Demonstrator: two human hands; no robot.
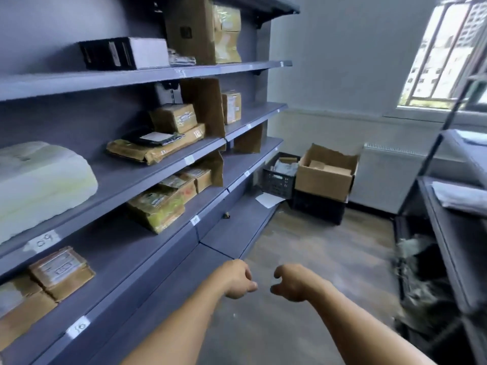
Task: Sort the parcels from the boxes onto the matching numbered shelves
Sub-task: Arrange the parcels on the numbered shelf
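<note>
Grey numbered shelves [147,169] run along the left wall, with labels 09 [43,242] and 10 [79,326] on their front edges. Brown taped parcels [62,271] and a bulky white wrapped parcel [39,185] lie on them. An open cardboard box [326,177] holding parcels stands on a black crate [319,208] in the far corner, beside a second black crate [279,177] of parcels. My left hand [237,279] and my right hand [292,281] hang over the floor in front of me, fingers loosely curled, holding nothing.
A second grey rack [453,233] stands on the right with pale parcels on its shelves and dark bags at its foot. A white sheet [268,200] lies on the lowest left shelf. A window [445,54] is at top right. Grey floor [316,259] runs between the racks.
</note>
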